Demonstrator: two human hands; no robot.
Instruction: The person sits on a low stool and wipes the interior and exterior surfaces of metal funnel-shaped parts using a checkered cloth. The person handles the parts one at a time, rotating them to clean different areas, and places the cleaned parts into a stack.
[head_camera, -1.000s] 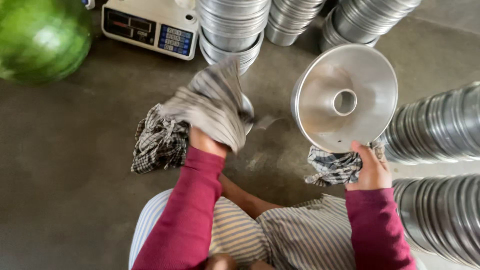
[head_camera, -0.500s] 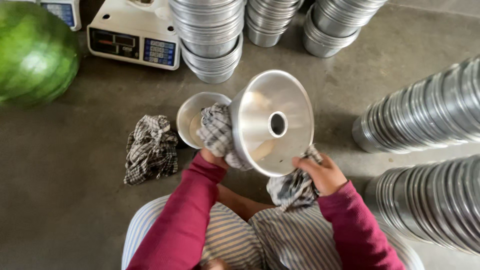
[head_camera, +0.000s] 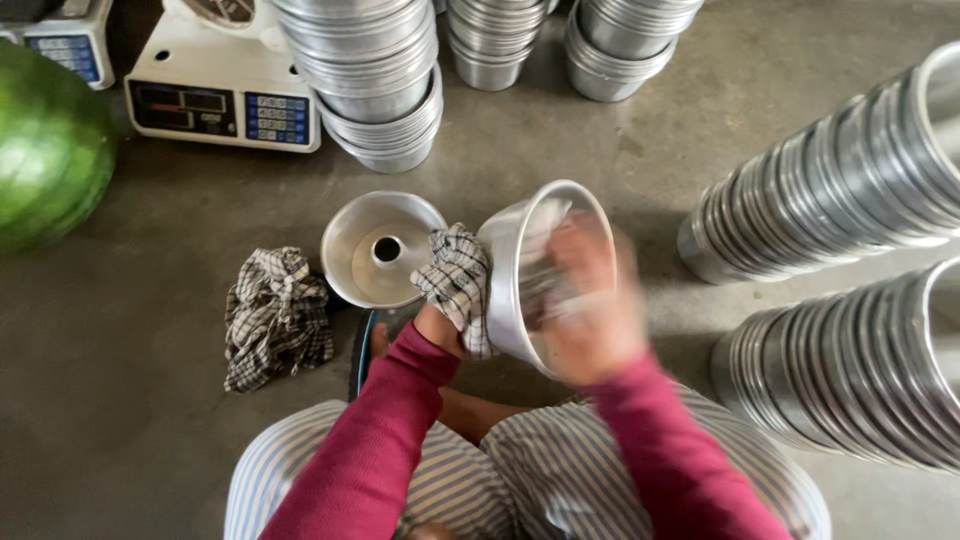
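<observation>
Concrete floor (head_camera: 150, 400); hands wiping shiny metal pan (head_camera: 510, 260)

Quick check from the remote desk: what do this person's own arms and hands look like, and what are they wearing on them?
Both arms wear long, plain maroon sleeves that end at the wrists. The left hand is bare, with no glove, and no ring or watch shows on it. The right hand also looks bare, but motion blur hides any detail on it. No markings or cables show on either sleeve.
</observation>
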